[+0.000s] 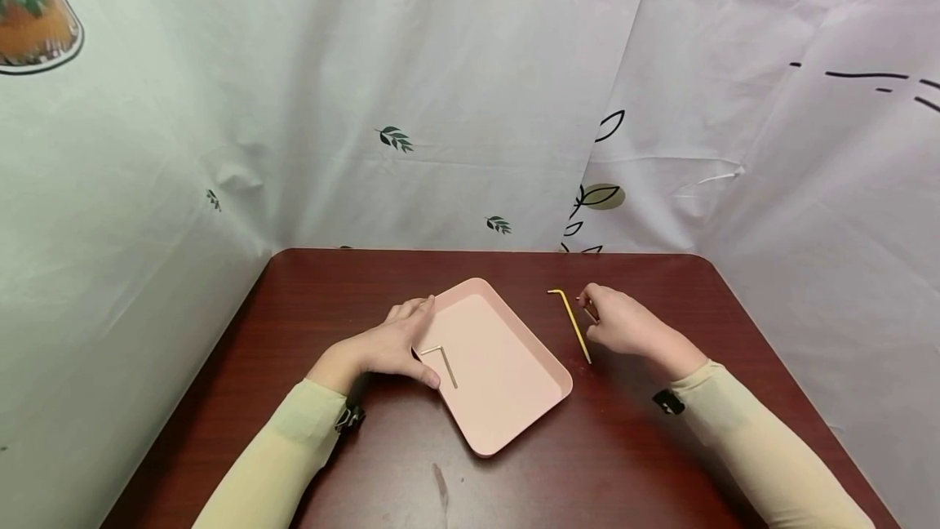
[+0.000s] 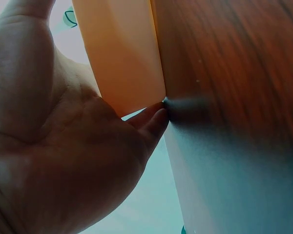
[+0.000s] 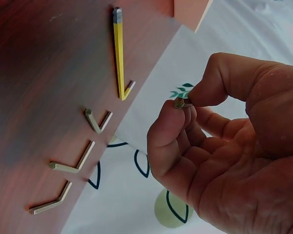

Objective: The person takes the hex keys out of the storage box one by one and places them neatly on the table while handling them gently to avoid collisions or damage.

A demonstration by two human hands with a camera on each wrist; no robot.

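A pink tray (image 1: 492, 357) lies turned at an angle on the table, with a small L-shaped hex key (image 1: 449, 367) inside near its left corner. My left hand (image 1: 392, 344) holds that corner, thumb along one side and fingers along the other; its palm faces the tray wall (image 2: 127, 58) in the left wrist view. To the right of the tray, my right hand (image 1: 624, 322) pinches a metal hex key (image 3: 179, 103) between thumb and index finger. Only the key's end shows in the right wrist view. A longer yellow hex key (image 1: 574, 325) lies between tray and right hand.
Three smaller hex keys, one of them here (image 3: 73, 163), lie in a row beyond the yellow one in the right wrist view. The dark red table (image 1: 330, 284) meets a white printed cloth (image 1: 455, 104) at the back and sides.
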